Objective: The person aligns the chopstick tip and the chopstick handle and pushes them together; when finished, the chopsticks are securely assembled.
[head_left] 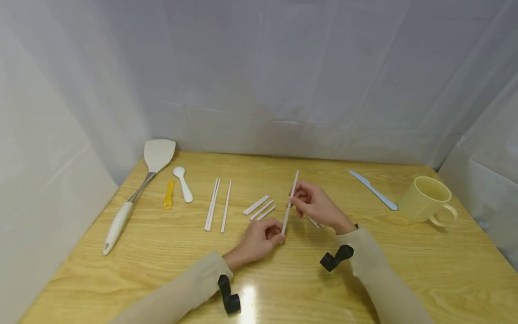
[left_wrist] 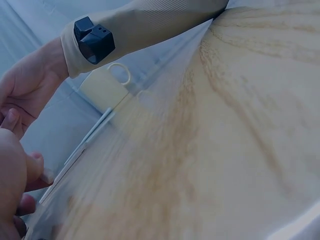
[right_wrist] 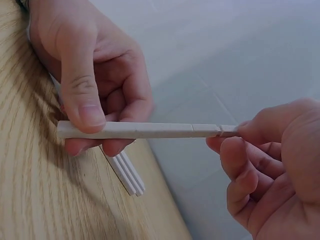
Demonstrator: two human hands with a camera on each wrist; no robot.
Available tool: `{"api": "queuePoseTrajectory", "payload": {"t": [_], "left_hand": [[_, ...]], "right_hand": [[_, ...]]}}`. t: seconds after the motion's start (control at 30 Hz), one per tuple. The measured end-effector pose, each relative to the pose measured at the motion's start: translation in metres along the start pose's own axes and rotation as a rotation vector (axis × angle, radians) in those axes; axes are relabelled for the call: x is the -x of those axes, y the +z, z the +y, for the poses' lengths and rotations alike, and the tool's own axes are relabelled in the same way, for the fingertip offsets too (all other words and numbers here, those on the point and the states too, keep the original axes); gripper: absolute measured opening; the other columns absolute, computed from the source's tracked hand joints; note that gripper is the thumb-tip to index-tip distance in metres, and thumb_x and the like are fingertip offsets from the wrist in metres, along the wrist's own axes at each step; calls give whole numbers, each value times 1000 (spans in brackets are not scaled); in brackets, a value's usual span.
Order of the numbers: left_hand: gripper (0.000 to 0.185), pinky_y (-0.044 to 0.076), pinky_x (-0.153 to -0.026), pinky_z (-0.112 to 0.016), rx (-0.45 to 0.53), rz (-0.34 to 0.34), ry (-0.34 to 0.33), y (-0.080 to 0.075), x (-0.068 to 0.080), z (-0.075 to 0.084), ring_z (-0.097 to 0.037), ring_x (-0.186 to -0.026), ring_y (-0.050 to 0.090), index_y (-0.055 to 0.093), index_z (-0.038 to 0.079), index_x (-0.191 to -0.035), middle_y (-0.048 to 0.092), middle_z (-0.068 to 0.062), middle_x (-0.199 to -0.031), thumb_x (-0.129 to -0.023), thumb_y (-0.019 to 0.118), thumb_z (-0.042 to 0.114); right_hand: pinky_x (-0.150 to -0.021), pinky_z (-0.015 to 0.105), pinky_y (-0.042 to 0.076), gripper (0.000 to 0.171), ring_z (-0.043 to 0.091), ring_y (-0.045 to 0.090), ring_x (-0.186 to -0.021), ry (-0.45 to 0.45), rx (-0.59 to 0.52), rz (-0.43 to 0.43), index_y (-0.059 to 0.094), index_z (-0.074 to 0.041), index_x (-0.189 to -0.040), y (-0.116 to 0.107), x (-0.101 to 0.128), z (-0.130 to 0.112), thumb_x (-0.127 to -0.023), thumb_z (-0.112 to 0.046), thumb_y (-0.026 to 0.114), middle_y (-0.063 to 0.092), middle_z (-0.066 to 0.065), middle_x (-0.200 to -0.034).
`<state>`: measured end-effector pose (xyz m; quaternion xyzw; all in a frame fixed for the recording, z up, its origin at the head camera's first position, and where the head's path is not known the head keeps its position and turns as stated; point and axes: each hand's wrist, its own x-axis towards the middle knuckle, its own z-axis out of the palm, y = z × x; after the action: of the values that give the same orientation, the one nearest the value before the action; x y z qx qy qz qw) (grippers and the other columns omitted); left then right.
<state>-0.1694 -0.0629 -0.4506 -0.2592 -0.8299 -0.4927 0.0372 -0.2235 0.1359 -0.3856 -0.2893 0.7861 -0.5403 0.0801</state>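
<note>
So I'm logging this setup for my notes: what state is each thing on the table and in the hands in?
White chopstick: held off the table, one hand at each end.
Left hand: pinches its near end.
Right hand: pinches it higher up.
Three long chopsticks: lying flat.
Three short sticks: lying flat.
Yellow mug: upright, looks empty.
Spatula: lying flat.
Knife: lying flat.

The right hand (head_left: 319,208) covered most of a short white piece (head_left: 314,222) lying under it. In the left wrist view the left hand (left_wrist: 15,185) was cut off by the left edge, and the knife (left_wrist: 87,137) was blurred.
</note>
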Motion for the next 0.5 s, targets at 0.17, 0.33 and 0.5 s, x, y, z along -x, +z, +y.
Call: {"api": "queuePoseTrajectory", "payload": {"t": [0.17, 0.33, 0.5], "left_hand": [[6, 37, -50, -18, 61, -32, -6, 2, 2, -1, 0, -56, 44, 65, 2, -87, 61, -3, -69, -84, 69, 0], [7, 35, -49, -17, 96, -34, -8, 2, 4, 0, 0, -55, 43, 62, 2, -86, 61, -5, -69, -85, 67, -3], [7, 36, -50, -17, 115, -30, -12, 1, 3, -1, -1, -54, 43, 62, 2, -85, 60, -6, -69, -86, 65, -4]], "right_hand": [[-49, 33, 46, 6, 21, 54, -53, -11, -15, -6, 55, 2, -98, 1, 1, 3, -96, -4, 55, 61, 27, -82], [-47, 34, 46, 6, 18, 54, -51, -42, -20, -15, 56, 3, -96, 4, 0, 6, -96, -3, 56, 60, 26, -77], [-46, 30, 44, 7, 16, 55, -51, -53, -21, -5, 55, 6, -96, 5, -2, 8, -95, -1, 56, 57, 27, -72]]}}
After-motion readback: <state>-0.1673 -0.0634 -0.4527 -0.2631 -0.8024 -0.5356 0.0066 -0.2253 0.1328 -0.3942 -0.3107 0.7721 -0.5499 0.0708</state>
